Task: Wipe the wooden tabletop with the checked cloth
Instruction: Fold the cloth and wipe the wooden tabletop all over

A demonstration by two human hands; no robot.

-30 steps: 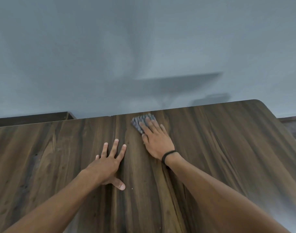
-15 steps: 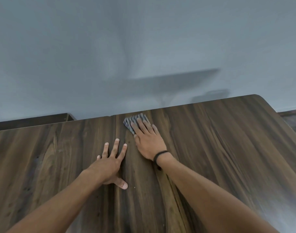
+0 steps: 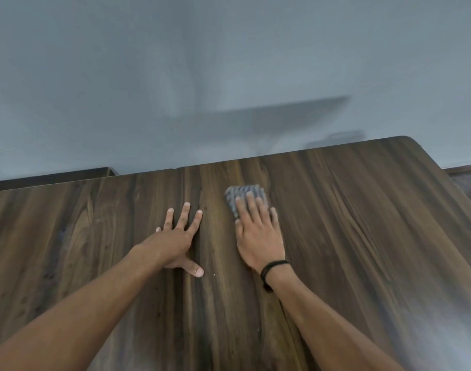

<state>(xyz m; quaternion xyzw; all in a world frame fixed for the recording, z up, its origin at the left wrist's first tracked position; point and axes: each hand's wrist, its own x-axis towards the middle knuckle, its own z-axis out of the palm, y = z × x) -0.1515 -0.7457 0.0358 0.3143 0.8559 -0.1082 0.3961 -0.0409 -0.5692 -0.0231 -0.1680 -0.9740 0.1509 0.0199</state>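
Two bare hands lie on the dark brown wooden surface (image 3: 363,236). The right hand (image 3: 258,236) presses down the small folded grey checked cloth (image 3: 242,192), its fingers (image 3: 251,207) straight and close together over the near part, not curled round it. The far part of the cloth shows past the fingertips. The cloth sits near the far edge of the surface, right of the left hand (image 3: 175,236) and apart from it. The left hand is flat on bare wood, fingers (image 3: 185,215) spread, holding nothing.

Handling guess: the cloth is light, soft and limp, and likely bunches or slips out under uneven pressure. Best driven by flat finger pressure on top, or pinched at a folded edge to lift. The wood looks hard and smooth.

Thin black wristband (image 3: 273,266) on the right wrist, plain grey-blue wall (image 3: 229,62) beyond. No brand, label or writing readable.
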